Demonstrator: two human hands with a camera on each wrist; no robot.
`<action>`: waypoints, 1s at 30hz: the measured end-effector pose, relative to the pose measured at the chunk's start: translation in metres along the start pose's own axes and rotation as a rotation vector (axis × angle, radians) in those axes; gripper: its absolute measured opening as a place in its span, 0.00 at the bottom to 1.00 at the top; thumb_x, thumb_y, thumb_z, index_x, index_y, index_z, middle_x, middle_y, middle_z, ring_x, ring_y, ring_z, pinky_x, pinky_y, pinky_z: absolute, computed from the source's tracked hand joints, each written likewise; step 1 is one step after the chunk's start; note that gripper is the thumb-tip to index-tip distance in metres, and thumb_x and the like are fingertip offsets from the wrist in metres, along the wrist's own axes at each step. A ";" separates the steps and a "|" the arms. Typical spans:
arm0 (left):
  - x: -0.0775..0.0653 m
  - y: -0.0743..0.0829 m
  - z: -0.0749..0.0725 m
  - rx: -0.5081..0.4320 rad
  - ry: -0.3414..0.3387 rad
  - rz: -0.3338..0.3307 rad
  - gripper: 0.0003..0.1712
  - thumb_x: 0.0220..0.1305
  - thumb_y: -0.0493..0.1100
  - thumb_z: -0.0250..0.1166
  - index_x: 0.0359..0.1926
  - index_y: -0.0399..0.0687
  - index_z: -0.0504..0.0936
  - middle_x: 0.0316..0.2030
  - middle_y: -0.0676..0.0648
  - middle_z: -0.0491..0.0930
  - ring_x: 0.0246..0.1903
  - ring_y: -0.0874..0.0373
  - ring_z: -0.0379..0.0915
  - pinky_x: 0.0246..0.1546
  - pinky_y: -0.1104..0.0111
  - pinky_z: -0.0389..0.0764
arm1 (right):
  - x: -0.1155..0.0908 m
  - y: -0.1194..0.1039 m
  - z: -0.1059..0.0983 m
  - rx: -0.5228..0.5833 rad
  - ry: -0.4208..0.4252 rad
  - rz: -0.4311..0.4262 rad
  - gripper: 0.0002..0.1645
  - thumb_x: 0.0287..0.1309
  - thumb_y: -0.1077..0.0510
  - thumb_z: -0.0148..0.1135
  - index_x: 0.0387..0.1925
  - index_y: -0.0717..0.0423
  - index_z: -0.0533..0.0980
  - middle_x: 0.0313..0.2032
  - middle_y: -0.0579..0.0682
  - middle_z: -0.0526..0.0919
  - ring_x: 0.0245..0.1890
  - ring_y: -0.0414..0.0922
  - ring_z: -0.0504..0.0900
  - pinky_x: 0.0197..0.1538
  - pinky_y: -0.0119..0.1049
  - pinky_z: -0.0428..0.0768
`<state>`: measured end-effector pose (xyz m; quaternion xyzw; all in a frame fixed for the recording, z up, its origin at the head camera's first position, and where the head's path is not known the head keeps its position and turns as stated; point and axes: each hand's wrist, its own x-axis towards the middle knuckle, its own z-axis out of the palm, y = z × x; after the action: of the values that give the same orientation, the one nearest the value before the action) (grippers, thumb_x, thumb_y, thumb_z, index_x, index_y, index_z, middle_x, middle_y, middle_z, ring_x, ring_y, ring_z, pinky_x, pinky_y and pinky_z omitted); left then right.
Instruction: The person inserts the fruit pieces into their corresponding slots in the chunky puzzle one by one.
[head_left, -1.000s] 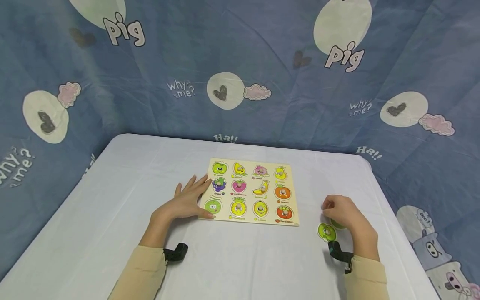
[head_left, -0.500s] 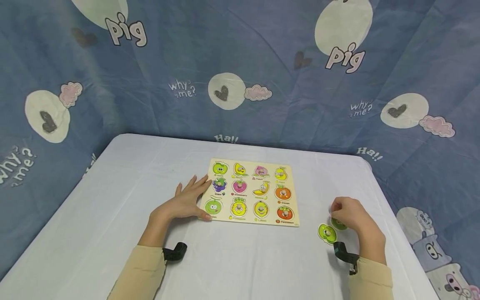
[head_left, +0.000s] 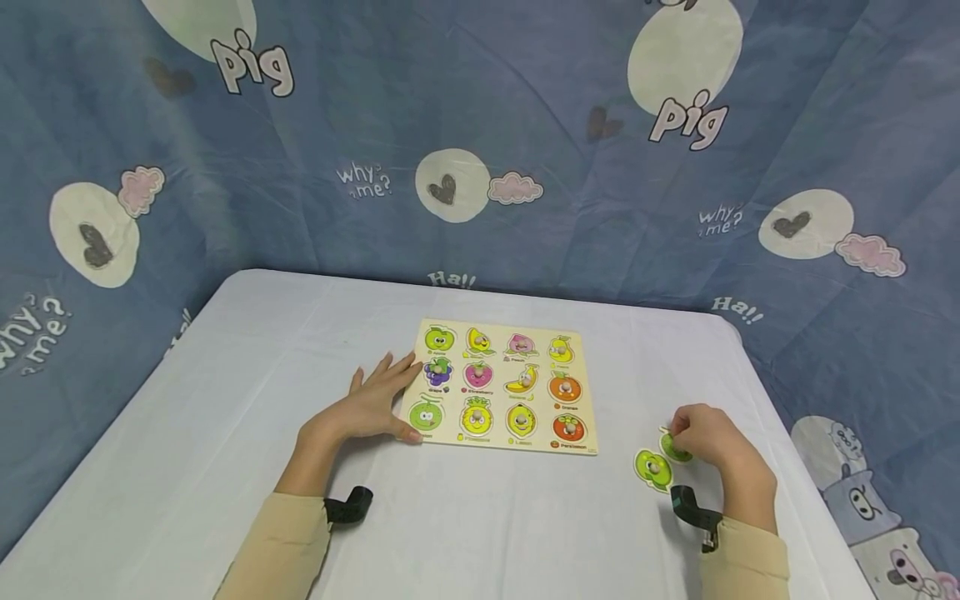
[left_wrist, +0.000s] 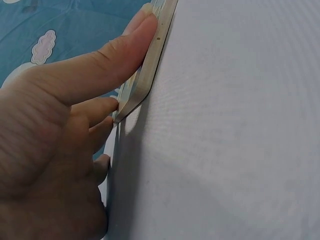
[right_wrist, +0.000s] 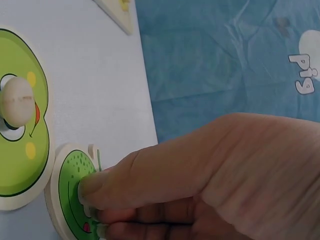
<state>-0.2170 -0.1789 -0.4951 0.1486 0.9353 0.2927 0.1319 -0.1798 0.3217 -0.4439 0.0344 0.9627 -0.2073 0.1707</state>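
A wooden fruit puzzle board (head_left: 502, 446) lies on the table, most of its fruit pictures bearing a small knob. My left hand (head_left: 367, 406) rests at its left side, fingers spread and fairly straight; in the left wrist view the thumb (left_wrist: 115, 62) lies on the board's edge (left_wrist: 152, 65). Over at the right, my right hand (head_left: 708, 433) pinches a round green melon puzzle piece (right_wrist: 72, 185) by its middle, its knob hidden behind thumb and fingers. Right beside that piece lies a green apple puzzle piece (head_left: 653, 470), its wooden knob (right_wrist: 17, 101) facing up.
A white cloth (head_left: 495, 533) covers the table. Behind it hangs a blue curtain (head_left: 315, 225) printed with pigs, hearts and words. Each wrist carries a black camera mount, the left mount (head_left: 351, 506) and the right mount (head_left: 693, 508).
My right hand has moved a little right and toward me, and its fingers now pinch the melon piece, which shows more fully. The left hand, the board and the apple piece stay put.
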 end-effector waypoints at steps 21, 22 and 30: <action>0.000 -0.001 -0.001 -0.010 -0.007 0.004 0.76 0.28 0.66 0.81 0.78 0.49 0.54 0.80 0.46 0.43 0.79 0.38 0.27 0.72 0.33 0.26 | 0.002 -0.007 0.004 0.008 0.057 -0.049 0.02 0.48 0.64 0.60 0.25 0.58 0.74 0.25 0.49 0.75 0.28 0.46 0.71 0.27 0.37 0.66; 0.000 -0.001 -0.001 -0.009 -0.007 0.004 0.75 0.28 0.66 0.81 0.78 0.49 0.54 0.80 0.46 0.43 0.79 0.38 0.27 0.72 0.33 0.26 | 0.002 -0.007 0.004 0.006 0.062 -0.055 0.02 0.48 0.64 0.60 0.24 0.57 0.74 0.24 0.49 0.74 0.27 0.46 0.71 0.27 0.37 0.66; -0.004 0.004 -0.003 -0.011 -0.010 -0.002 0.74 0.30 0.64 0.81 0.78 0.47 0.55 0.80 0.44 0.44 0.79 0.37 0.27 0.71 0.32 0.26 | 0.009 -0.020 0.009 0.001 0.070 -0.098 0.02 0.47 0.65 0.59 0.24 0.57 0.74 0.23 0.49 0.73 0.26 0.45 0.70 0.27 0.36 0.66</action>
<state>-0.2138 -0.1789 -0.4899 0.1482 0.9331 0.2972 0.1377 -0.1881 0.2998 -0.4470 -0.0055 0.9684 -0.2145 0.1268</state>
